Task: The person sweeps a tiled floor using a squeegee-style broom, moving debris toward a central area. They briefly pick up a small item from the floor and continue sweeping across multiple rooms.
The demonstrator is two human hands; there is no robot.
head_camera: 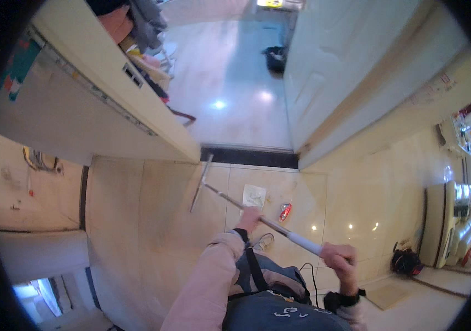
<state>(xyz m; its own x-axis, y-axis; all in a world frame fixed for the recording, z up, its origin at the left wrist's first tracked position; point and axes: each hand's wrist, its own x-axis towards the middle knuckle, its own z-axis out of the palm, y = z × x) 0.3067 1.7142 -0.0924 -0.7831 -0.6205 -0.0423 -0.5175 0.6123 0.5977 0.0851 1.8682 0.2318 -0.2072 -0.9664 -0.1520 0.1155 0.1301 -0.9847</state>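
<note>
Both hands hold one long-handled floor squeegee (235, 202), slanted across the front of my body. My left hand (251, 219) wraps the metal pole around its middle. My right hand (339, 257) grips the end of the white handle sleeve (305, 243). The narrow crossbar head (201, 183) is at the tiled floor, its far end by the dark threshold (252, 158). A crumpled white sheet, perhaps tissue (254, 195), lies just beyond my left hand. Right of it is a small red and silver wrapper (285, 212). One light shoe (264, 241) shows below the pole.
A doorway ahead leads into a pale-floored room, with a white door (335, 53) on the right and a cream frame (136, 87) on the left. Inside sits a black bag-like object (275, 60). A dark bundle (406, 262) and a sofa (461, 227) are farther right.
</note>
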